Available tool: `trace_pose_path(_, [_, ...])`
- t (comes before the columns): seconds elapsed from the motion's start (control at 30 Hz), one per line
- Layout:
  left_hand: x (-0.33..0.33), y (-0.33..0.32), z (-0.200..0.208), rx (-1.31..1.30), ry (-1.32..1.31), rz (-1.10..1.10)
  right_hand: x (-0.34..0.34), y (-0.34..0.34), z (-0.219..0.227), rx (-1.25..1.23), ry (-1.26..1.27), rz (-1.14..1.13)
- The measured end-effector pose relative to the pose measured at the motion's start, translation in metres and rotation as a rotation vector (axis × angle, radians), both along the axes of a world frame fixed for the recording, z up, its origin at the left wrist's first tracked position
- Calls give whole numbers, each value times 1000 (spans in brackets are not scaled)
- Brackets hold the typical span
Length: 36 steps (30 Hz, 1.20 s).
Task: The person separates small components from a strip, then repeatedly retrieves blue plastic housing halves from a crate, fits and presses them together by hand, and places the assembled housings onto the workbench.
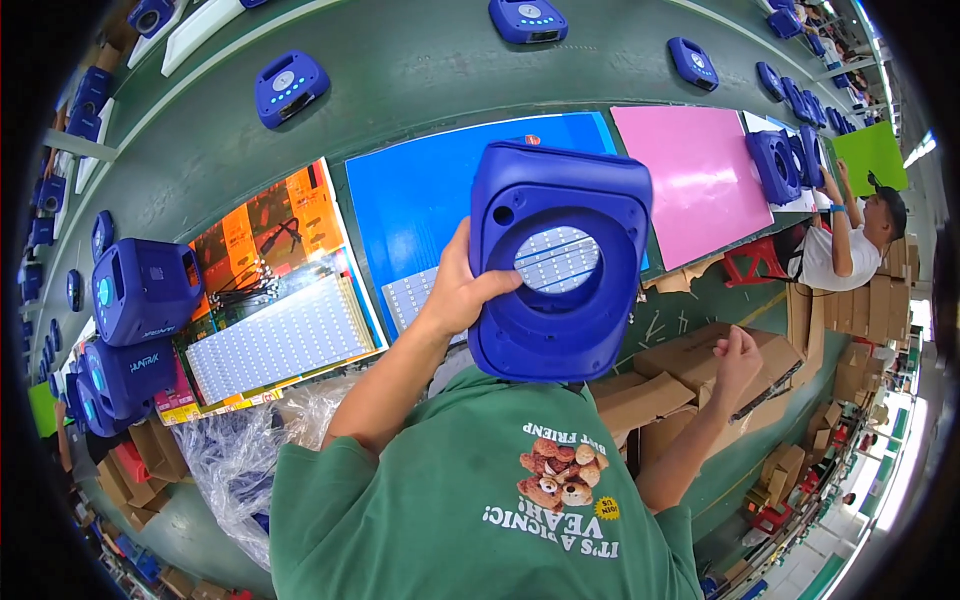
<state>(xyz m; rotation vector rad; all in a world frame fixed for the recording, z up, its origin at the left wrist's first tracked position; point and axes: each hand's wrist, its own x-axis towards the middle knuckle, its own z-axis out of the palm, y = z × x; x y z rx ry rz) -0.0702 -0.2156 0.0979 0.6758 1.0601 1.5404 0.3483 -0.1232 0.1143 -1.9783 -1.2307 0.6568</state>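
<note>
My left hand (463,288) is closed on the left side of a blue plastic speaker housing (550,345), its thumb at the rim of the large round opening. The housing is held up above a blue sheet (420,200). Through the opening shows a white panel with rows of small dots, which looks like LED strips; part of this panel (408,298) also lies left of my wrist. My right hand (737,358) is raised away to the right, over cardboard boxes, with its fingers curled together. Whether anything is between those fingers is too small to tell.
Left, a dotted LED-strip stack (280,345) and black cables (245,287) lie near assembled blue speakers (147,292). Blue units (290,88) sit along the green conveyor (420,75). A pink sheet (690,175) and co-worker (850,240) are right. Plastic wrap (235,480) and cartons (710,355) crowd nearby.
</note>
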Motion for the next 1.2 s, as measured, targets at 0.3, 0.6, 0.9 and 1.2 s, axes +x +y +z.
trace_pose_path(0.3, [9,-1,-16,95,-242,-291,-121,-30,12,36,957,608])
trace_pose_path(0.6, [18,31,-47,193,46,-198,-165,-19,-45,46,652,678])
trace_pose_path(0.9, [15,28,-66,60,-1,-140,-186,-21,-45,21,702,673])
trace_pose_path(1.2, [4,24,-62,-163,257,-140,-179,-21,-48,-120,935,684])
